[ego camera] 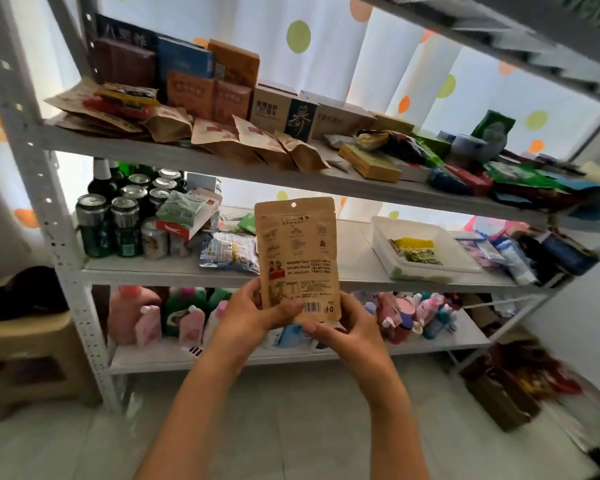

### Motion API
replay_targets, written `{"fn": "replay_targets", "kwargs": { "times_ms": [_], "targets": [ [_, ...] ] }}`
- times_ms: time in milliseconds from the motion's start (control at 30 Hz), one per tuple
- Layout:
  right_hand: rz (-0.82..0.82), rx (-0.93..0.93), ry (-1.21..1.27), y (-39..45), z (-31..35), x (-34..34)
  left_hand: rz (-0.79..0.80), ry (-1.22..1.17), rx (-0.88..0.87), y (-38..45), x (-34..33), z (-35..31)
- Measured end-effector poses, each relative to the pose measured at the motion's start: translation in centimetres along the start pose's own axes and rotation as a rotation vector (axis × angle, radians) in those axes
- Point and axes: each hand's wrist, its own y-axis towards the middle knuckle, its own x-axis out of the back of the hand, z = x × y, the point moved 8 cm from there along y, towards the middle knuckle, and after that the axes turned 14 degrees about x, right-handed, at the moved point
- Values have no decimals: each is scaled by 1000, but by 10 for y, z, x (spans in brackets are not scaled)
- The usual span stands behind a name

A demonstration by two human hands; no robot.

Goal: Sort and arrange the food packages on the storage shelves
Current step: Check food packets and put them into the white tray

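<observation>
A brown kraft-paper pouch [297, 252] stands upright in front of the middle shelf [354, 268], its printed back with a barcode facing me. My left hand [253, 315] grips its lower left edge. My right hand [347, 329] holds its bottom right corner. Several similar brown pouches [257, 140] lie flat on the upper shelf [153, 152], in front of a row of standing boxes [284, 110]. Mixed green, red and blue packets [520, 181] are heaped at the right end of that shelf.
Green cans and bottles [125, 216] crowd the middle shelf's left end beside a clear snack bag [229, 252]. A white tray [381, 249] with packets sits to the right. Detergent bottles [174, 317] fill the bottom shelf. A stool [32, 358] stands left; bags [520, 389] lie on the floor right.
</observation>
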Motion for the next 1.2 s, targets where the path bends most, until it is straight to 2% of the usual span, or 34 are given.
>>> {"fn": "replay_targets", "kwargs": {
  "times_ms": [67,167,500,767,867,1000,1067,1200],
  "targets": [
    [-5,5,56,-13,1,15,-7,58,8,-5,-14,5],
    [-106,-10,114,-36,-2,48,0,155,9,-17,-53,14],
    [-286,7,350,-118,-17,152,36,290,-101,-66,-184,43],
    [-381,-8,477,-170,-36,195,43,432,-83,-75,-241,75],
    [-433,-14,563,-190,-41,211,-30,553,-132,-76,-260,79],
    [-508,-50,566,-213,-48,232,-272,728,-331,-92,-289,88],
    [-520,-69,624,-224,-52,238,-214,731,-344,-97,-310,101],
    [-504,-49,661,-251,-48,260,51,579,-239,-102,-349,134]
  ]
}}
